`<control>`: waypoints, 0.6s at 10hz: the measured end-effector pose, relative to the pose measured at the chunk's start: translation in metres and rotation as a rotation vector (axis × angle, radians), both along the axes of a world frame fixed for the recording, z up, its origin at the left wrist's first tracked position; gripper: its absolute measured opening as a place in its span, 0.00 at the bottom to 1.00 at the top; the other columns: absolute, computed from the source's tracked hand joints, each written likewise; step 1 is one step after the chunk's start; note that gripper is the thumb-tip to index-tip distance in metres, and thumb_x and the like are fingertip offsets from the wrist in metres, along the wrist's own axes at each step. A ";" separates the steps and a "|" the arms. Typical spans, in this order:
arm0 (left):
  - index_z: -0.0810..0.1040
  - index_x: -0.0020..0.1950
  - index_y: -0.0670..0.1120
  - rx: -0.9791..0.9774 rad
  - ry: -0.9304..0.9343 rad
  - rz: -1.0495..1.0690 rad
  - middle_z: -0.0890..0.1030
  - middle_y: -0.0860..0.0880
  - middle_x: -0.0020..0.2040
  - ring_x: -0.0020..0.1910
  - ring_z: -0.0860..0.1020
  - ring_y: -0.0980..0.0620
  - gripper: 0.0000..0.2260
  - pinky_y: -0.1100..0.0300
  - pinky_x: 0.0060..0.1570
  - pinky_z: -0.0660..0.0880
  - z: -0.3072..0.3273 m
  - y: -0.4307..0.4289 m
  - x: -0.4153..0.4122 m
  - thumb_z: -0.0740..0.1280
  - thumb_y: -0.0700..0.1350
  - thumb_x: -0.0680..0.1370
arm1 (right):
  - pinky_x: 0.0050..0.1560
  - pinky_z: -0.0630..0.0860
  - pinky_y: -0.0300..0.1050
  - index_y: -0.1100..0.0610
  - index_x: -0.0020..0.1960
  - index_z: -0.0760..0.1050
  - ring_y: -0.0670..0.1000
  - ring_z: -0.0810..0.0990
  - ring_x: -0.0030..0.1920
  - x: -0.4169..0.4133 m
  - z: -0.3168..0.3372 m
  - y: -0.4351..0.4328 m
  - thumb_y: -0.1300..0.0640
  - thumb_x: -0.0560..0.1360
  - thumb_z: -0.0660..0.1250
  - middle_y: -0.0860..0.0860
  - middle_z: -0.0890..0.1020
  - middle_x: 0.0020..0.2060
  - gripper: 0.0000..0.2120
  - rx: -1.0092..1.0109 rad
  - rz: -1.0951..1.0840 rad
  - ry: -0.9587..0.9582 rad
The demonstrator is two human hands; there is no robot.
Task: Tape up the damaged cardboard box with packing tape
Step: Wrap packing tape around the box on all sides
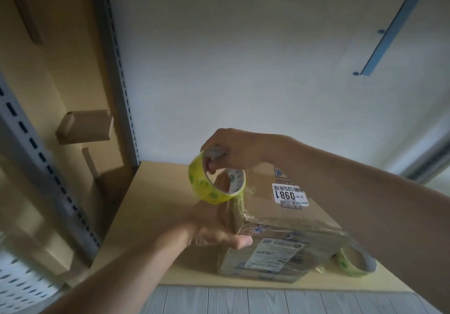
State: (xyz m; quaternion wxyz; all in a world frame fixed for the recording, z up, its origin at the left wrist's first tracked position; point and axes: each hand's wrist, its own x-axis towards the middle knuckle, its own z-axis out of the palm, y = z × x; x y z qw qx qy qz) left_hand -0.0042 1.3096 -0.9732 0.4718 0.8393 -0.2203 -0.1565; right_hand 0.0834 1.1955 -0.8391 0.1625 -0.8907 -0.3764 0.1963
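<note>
Box: brown cardboard box (280,218) sits on the desk (155,206), lower centre-right of frame; wrinkled clear tape on its near-left corner and front edge.
Labels: white sticker w/ "0981" (289,196) on box top, upside down from this view; bigger shipping label (275,254) on the near face, under glossy tape.
Tape roll: yellow-green packing tape roll (215,183) held at the box's upper-left corner, centre of frame; a crumpled strip runs from the roll down onto that corner.
Right hand: right hand (233,150) comes in from right of frame, above the roll; fingers (211,165) clamped on the roll, some hooked through the core, thumb on the outer rim.
Left hand: left hand (214,223) comes in from lower left, palm pressed flat against the box's left side, fingers together & straight, thumb lying over the near corner; not gripping anything.
2nd roll: another yellow-green roll (356,261) lies on the desk just beside the box's right end, lower right, partly hidden by the right forearm.
Surroundings: slotted metal upright (114,70) upper left; white wall (243,58) behind; grey plank floor (243,301) along bottom edge.
</note>
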 end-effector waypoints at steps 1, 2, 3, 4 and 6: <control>0.70 0.58 0.66 -0.130 -0.112 0.039 0.78 0.71 0.54 0.58 0.76 0.68 0.32 0.65 0.62 0.73 0.000 -0.002 -0.003 0.82 0.45 0.62 | 0.49 0.81 0.49 0.52 0.47 0.83 0.51 0.83 0.47 0.024 -0.007 0.010 0.61 0.73 0.71 0.51 0.85 0.44 0.06 -0.048 -0.104 0.005; 0.65 0.65 0.69 -0.166 -0.167 0.022 0.76 0.67 0.61 0.64 0.73 0.65 0.40 0.63 0.66 0.71 0.001 0.001 -0.001 0.82 0.44 0.63 | 0.39 0.78 0.37 0.54 0.49 0.82 0.48 0.83 0.42 0.035 -0.010 0.020 0.62 0.73 0.71 0.49 0.85 0.40 0.06 -0.103 -0.086 -0.059; 0.49 0.77 0.68 -0.235 -0.217 -0.017 0.64 0.60 0.74 0.75 0.65 0.58 0.58 0.64 0.73 0.65 -0.007 0.004 0.004 0.83 0.40 0.62 | 0.31 0.72 0.29 0.56 0.46 0.80 0.44 0.81 0.37 0.055 0.010 0.016 0.64 0.75 0.67 0.48 0.84 0.38 0.05 -0.128 -0.149 -0.332; 0.44 0.80 0.64 -0.220 -0.216 0.002 0.59 0.59 0.78 0.78 0.61 0.56 0.62 0.56 0.75 0.65 -0.012 0.000 0.003 0.83 0.45 0.60 | 0.30 0.71 0.34 0.52 0.46 0.78 0.47 0.82 0.39 0.066 0.025 0.005 0.65 0.76 0.65 0.50 0.84 0.42 0.08 -0.206 -0.254 -0.475; 0.42 0.81 0.63 -0.154 -0.196 0.050 0.53 0.59 0.82 0.81 0.56 0.52 0.65 0.42 0.75 0.64 -0.033 -0.007 0.016 0.85 0.51 0.58 | 0.39 0.80 0.45 0.55 0.55 0.78 0.46 0.80 0.34 0.079 0.012 -0.024 0.66 0.80 0.59 0.45 0.78 0.36 0.12 -0.455 -0.276 -0.356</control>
